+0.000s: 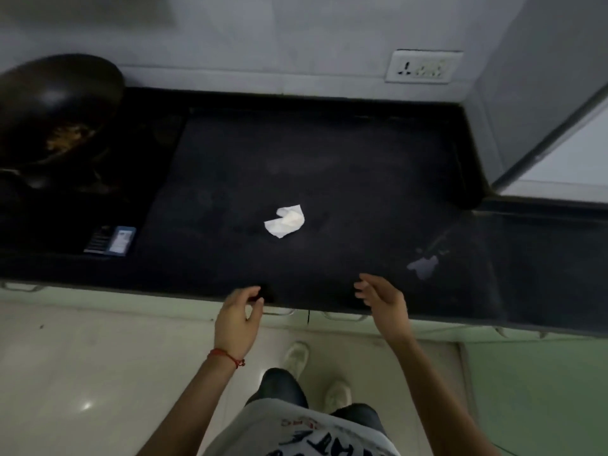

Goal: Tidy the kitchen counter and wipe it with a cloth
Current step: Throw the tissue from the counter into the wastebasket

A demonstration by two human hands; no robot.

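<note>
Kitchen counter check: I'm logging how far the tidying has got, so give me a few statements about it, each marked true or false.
1. A crumpled white paper lies mid-counter. True.
2. The left hand holds a cloth. False: it is empty, at the counter edge.
3. A dark wok sits at the far left. True.
4. The right hand touches the paper. False: it is well short of it.
5. A wet patch shows to the right. True.

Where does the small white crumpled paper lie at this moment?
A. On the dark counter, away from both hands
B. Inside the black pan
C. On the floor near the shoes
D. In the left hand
A: the paper lies alone on the counter, beyond the empty left hand and right hand.
</note>
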